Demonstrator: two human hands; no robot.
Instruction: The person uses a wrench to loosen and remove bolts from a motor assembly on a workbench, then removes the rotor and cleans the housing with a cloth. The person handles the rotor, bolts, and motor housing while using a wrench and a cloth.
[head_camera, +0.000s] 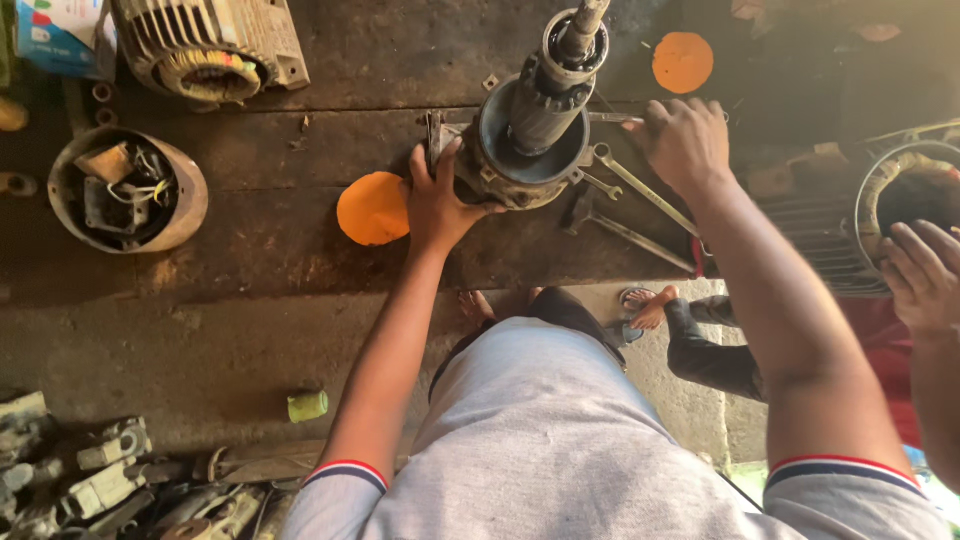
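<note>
We stand at bench (250, 330) w/ motor housing (530, 140) upright near middle, shaft up. Our left hand (437, 200) grips housing's base flange, fingers wrapped on it, orange disc (372, 208) just beside. Right hand (683, 140) curled over spanners (640, 190) right of housing; can't tell if gripping. Co-worker's hand (920, 275) at far right

Two round discs (372, 208) (682, 61) are coloured bright orange. The motor housing (528, 140) is seen in dull grey with rusty brown patches. A small cylinder (308, 405) is tinted pale green. The shirt (545, 440) is light grey, its sleeve cuffs (345, 470) striped red, white and navy.
</note>
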